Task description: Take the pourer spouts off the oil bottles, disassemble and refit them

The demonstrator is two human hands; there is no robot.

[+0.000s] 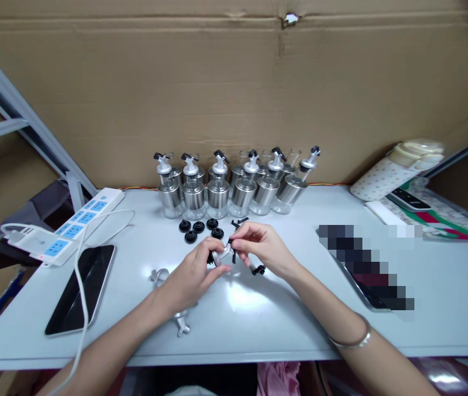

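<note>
Over the middle of the table, my left hand (194, 272) is closed around a silver pourer spout (224, 253) with a black ribbed stopper at its base. My right hand (265, 246) pinches a small black piece (230, 242) against the spout's tip. Just beyond my left hand lie several round black stoppers (198, 226). Loose silver spout bodies (182, 324) rest beside and partly behind my left wrist. Small black lever pieces (240, 221) are near my right fingers, and more dark bits (259, 269) lie below that hand.
A row of glass-and-steel bottles (218, 193) with pourers stands along the cardboard wall, more bottles behind. At left are a power strip (87, 217), a white cable and a tablet (81, 291). A spotted flask (394, 170) leans at right, near a blurred-out dark device (365, 275).
</note>
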